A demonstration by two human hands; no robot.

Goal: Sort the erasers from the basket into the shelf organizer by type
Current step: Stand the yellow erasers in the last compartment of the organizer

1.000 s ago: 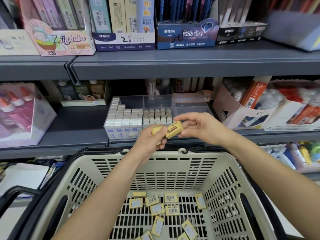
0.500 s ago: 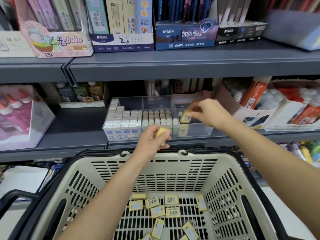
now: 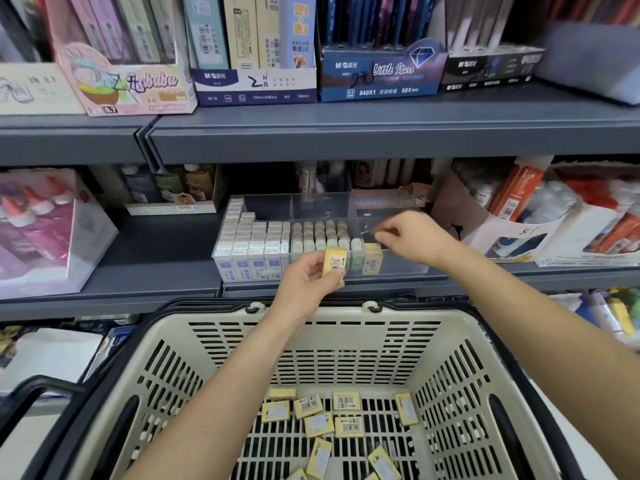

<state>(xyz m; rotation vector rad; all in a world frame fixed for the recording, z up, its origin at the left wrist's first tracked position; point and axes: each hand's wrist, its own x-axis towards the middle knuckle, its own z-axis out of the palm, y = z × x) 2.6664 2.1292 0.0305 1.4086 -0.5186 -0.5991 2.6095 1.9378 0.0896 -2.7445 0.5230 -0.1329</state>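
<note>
My left hand (image 3: 308, 275) holds a yellow eraser (image 3: 334, 260) upright, barcode facing me, just in front of the clear shelf organizer (image 3: 405, 265). My right hand (image 3: 412, 237) hovers over the organizer's right compartment with fingers pinched and nothing visible in them. A yellow eraser (image 3: 373, 255) stands at that compartment's front left corner. White boxed erasers (image 3: 249, 237) fill the left compartment; beige erasers (image 3: 320, 233) stand in rows in the middle. Several yellow erasers (image 3: 348, 415) lie on the floor of the beige basket (image 3: 311, 334) below.
The organizer sits on a grey shelf (image 3: 156, 258), with a glue-bottle box (image 3: 38, 230) to the left and cardboard display boxes (image 3: 519, 230) to the right. Pencil-lead boxes (image 3: 256, 46) line the upper shelf. The basket's black handles (image 3: 41, 389) flank its rim.
My right hand carried one yellow eraser from near my left hand into the organizer's right compartment and let go of it. My left hand stayed in place with its eraser.
</note>
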